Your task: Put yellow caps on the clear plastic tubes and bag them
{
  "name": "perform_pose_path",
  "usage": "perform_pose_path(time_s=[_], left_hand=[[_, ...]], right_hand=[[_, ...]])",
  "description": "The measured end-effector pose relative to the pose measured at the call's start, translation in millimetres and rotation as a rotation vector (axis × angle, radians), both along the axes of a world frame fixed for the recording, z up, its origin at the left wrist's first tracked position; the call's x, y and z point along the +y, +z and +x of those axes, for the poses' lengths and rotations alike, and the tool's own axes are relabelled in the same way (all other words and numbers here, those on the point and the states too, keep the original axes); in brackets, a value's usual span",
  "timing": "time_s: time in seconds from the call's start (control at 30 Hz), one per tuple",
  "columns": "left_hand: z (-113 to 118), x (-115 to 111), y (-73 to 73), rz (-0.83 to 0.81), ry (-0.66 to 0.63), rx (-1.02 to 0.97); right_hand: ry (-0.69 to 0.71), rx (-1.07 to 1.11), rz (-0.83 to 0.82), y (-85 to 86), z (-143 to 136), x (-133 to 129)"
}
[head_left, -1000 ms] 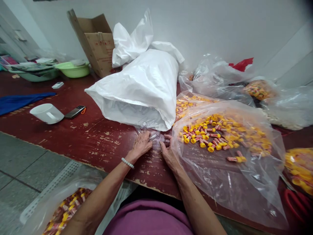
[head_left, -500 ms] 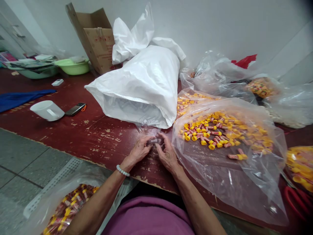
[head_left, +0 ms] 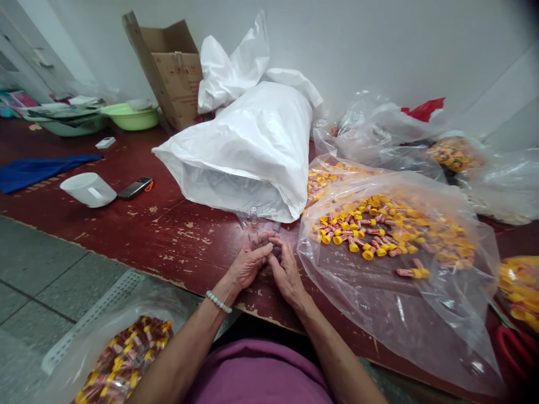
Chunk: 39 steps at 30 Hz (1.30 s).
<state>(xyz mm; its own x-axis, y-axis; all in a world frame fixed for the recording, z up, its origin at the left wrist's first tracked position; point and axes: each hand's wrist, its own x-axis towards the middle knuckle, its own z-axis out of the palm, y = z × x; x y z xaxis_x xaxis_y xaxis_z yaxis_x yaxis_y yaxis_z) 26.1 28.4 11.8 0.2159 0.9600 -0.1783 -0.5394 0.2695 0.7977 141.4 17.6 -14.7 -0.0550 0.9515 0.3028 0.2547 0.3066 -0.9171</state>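
Observation:
My left hand (head_left: 249, 265), with a pale bead bracelet (head_left: 219, 302) at the wrist, and my right hand (head_left: 288, 272) meet over the dark red tabletop (head_left: 172, 235). The fingers of both curl toward each other, and whatever lies between them looks small and see-through; I cannot make it out. Just beyond the fingertips, a few clear plastic tubes (head_left: 253, 213) rest at the mouth of a big white woven sack (head_left: 256, 129). More clear tubes show inside the sack. To the right, a clear plastic bag (head_left: 362, 303) holds many small red-patterned tubes with yellow caps (head_left: 368, 249).
A white mug (head_left: 86, 189) and a dark phone-like device (head_left: 135, 188) lie on the left. Behind are a cardboard box (head_left: 177, 84) and a green basin (head_left: 132, 116). Below the table edge sits another bag of yellow-capped tubes (head_left: 122, 359). Red handles (head_left: 511, 348) show far right.
The fingers of my left hand have moved up and over, closer against my right hand. The dark-looking piece seen between the fingers earlier is now mostly hidden. The view has shifted slightly.

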Motion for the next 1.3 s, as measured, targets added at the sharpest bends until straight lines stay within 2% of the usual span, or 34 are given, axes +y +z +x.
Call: perform_pose_path(time_s=[0.1, 0.2, 0.27, 0.33, 0.47, 0.57, 0.67, 0.77, 0.83, 0.9, 0.97, 1.07, 1.17, 1.3], left_hand=[[-2.3, 1.0, 4.2, -0.013, -0.032, -0.001], [-10.0, 0.1, 4.8, -0.056, -0.138, -0.032], [-16.8, -2.2, 2.4, -0.078, -0.217, -0.06], [-24.5, -5.1, -1.4, -0.102, -0.265, -0.089], [-42.9, -8.9, -6.5, -0.216, -0.168, -0.141], [-57.7, -9.6, -5.0, -0.245, -0.096, -0.144], [-68.5, -10.2, -2.7, -0.225, -0.029, -0.119], [-72.3, -11.2, -2.3, -0.196, 0.038, -0.127], [-71.8, -11.5, -2.7, -0.163, 0.062, -0.134], [-70.5, -11.0, -3.0, -0.134, 0.078, -0.135], [-68.9, -9.9, -3.4, -0.109, 0.087, -0.134], [-63.5, -8.2, -4.2, -0.065, 0.084, -0.133], [-50.7, -7.0, -6.0, -0.024, 0.077, -0.088], [-26.2, -6.4, -10.9, 0.087, 0.203, 0.033]], right_hand=[[-0.062, -0.015, 0.009, -5.1, -4.6, -0.6], [-0.107, -0.176, 0.058, -7.7, -7.3, -2.5], [-0.087, -0.341, 0.13, -6.2, -6.9, -4.5], [0.002, -0.487, 0.203, -1.2, -5.9, -5.2], [0.2, -0.61, 0.267, 18.9, -10.0, 8.0], [0.119, -0.624, 0.248, 36.8, -21.5, 37.5], [-0.032, -0.793, 0.281, 48.1, -35.1, 74.9], [0.001, -0.998, 0.388, 48.9, -42.4, 102.2], [0.037, -1.052, 0.419, 45.3, -42.2, 108.7], [0.029, -1.024, 0.409, 40.8, -39.0, 104.9], [-0.028, -0.872, 0.393, 37.4, -34.8, 91.5], [-0.139, -0.408, 0.336, 35.0, -31.9, 58.6], [-0.129, -0.047, 0.218, 31.4, -34.7, 23.6], [-0.112, 0.019, 0.15, 22.6, -33.9, -3.0]])
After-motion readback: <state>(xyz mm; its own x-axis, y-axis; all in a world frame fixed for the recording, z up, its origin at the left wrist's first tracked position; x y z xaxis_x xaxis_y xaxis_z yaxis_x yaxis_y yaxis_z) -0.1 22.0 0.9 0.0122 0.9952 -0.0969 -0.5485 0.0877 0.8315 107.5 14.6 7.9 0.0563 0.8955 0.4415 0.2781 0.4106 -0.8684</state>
